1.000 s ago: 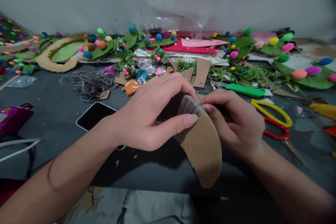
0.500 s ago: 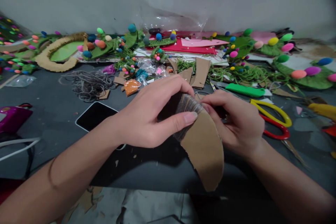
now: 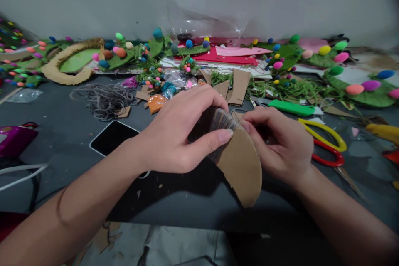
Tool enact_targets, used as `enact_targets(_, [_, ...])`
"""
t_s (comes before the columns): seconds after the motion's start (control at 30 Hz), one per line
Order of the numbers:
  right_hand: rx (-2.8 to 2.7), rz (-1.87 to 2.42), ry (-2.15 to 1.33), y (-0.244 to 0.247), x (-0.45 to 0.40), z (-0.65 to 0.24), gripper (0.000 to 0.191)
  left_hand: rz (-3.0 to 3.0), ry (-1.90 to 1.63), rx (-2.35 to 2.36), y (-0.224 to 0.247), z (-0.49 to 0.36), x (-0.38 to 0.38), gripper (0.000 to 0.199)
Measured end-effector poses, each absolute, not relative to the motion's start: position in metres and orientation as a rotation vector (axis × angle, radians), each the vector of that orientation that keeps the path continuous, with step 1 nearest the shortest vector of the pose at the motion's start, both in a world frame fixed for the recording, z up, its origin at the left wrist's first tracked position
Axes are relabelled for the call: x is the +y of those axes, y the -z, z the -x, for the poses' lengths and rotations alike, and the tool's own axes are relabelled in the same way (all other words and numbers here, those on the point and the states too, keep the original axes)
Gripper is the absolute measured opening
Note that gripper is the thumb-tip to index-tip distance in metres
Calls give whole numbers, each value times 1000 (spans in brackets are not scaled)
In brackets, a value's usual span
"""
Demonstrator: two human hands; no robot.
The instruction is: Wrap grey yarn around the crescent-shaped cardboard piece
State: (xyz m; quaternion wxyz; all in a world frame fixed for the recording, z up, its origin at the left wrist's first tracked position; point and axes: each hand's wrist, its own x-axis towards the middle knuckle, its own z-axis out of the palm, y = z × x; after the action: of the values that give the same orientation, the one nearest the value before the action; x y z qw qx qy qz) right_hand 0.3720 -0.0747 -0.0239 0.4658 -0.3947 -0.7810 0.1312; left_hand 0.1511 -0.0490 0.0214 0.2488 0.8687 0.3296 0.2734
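A curved piece of brown cardboard (image 3: 241, 166) is held above the dark table, its lower end pointing down toward me. Grey yarn (image 3: 225, 119) is wound in close turns around its upper part. My left hand (image 3: 183, 133) grips the wrapped section, thumb on the near face and fingers behind, partly hidden. At the cardboard's right edge, my right hand (image 3: 277, 143) is closed in a pinch on the grey yarn where the winding ends. A loose tangle of grey yarn (image 3: 109, 100) lies on the table to the left.
A smartphone (image 3: 114, 137) lies under my left forearm. Right of my right hand are scissors (image 3: 330, 153) with yellow and red handles and a green-handled cutter (image 3: 291, 108). Green felt leaves with coloured balls (image 3: 370, 84), cardboard scraps (image 3: 239, 85) and a C-shaped wrapped piece (image 3: 67, 78) line the back.
The cardboard has tilted slightly, its lower end moving up and a little left. Both hands keep their hold, nearly in place.
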Motion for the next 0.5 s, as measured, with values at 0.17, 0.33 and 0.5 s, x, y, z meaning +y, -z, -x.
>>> enact_targets(0.17, [-1896, 955, -468, 25, -75, -370, 2, -2351, -726, 871, -21, -153, -50, 24])
enact_targets(0.33, [-1788, 969, -763, 21, -78, -365, 6, -2326, -728, 841, -22, -153, -51, 21])
enact_targets(0.5, [-1667, 964, -1003, 15, -77, -363, 11, -2261, -732, 895, -22, -155, -53, 21])
